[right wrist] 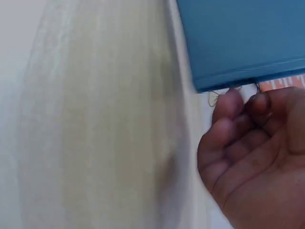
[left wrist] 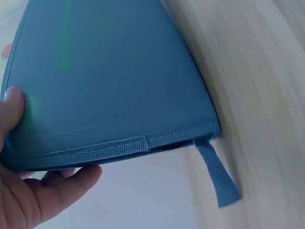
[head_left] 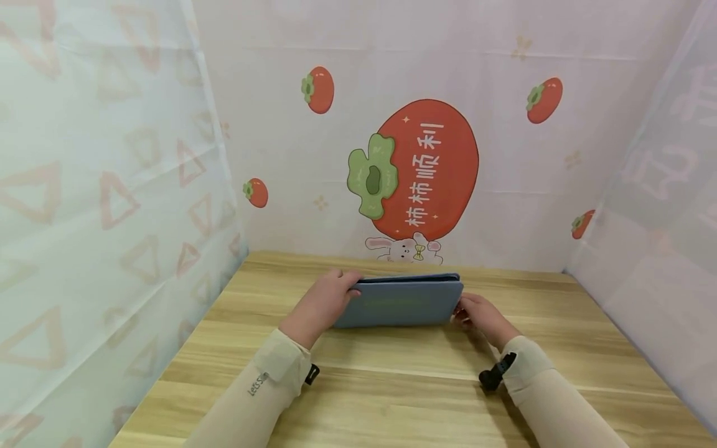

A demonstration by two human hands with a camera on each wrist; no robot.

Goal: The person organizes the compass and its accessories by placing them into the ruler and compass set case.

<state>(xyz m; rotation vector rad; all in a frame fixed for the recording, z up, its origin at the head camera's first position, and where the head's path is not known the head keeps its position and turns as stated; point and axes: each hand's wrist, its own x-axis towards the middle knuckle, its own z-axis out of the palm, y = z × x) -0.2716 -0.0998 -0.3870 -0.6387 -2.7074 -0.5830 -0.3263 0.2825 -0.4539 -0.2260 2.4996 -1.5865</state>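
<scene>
A flat blue case (head_left: 400, 303) with fabric-bound edges and faint green print stands on its long edge on the table, a narrow dark gap along its top. My left hand (head_left: 327, 302) grips its upper left corner, thumb on the near face and fingers behind, as the left wrist view shows. A ribbon tab (left wrist: 218, 176) hangs from the bound edge at the lower end. At the case's right edge is my right hand (right wrist: 257, 148), fingers curled and fingertips pinching at a small dark piece on that edge; the exact piece is too small to tell.
The wood-grain table (head_left: 386, 398) runs back to a white curtain (head_left: 280, 124) printed with red persimmons. Patterned curtains (head_left: 112, 186) also close off the left and right sides. Black straps (head_left: 497, 372) with cameras sit on the wrists over beige sleeves.
</scene>
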